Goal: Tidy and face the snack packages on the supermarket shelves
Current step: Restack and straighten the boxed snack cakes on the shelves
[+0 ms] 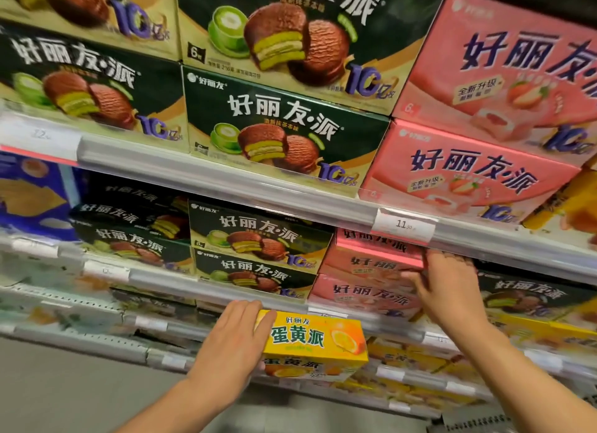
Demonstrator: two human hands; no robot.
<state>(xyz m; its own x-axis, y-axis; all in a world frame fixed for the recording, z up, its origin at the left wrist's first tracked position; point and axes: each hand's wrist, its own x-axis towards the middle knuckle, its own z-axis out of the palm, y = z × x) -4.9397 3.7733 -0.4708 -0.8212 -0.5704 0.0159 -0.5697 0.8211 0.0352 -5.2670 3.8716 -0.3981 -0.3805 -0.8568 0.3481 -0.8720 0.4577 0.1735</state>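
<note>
My left grip [240,337] is clamped on the left end of a yellow box [315,342], fingers over its top edge at the box's 10 o'clock and thumb under its lower left corner. The box sits out in front of the shelves, face toward me, its long side running from 9 to 3 o'clock and tilted a little down to the right. It hangs just before the rail [181,285] of the lower shelf, with more yellow boxes [416,361] stacked behind and at its 4 o'clock.

My right grip [447,287] is on the pink boxes [371,280], at 2 o'clock from the yellow box. Its fingers curl over the right end of the top pink box [378,253], the one tipped forward under the price tag [403,224], and the thumb presses against the front of the pink stack below. Whether the fingers truly pinch that box or only push it I cannot tell for sure, though they are bent round its edge.

At 9 o'clock from the pink stack stand two green boxes [258,248], one on the other, faces forward. Farther toward 9 o'clock more green boxes [129,235] lie back and skewed. On the shelf above, at 12 o'clock, sit large green boxes [281,125] and, to their 3 o'clock, large pink boxes [468,174], all faced out. A blue pack [29,196] shows at far 9 o'clock.
</note>
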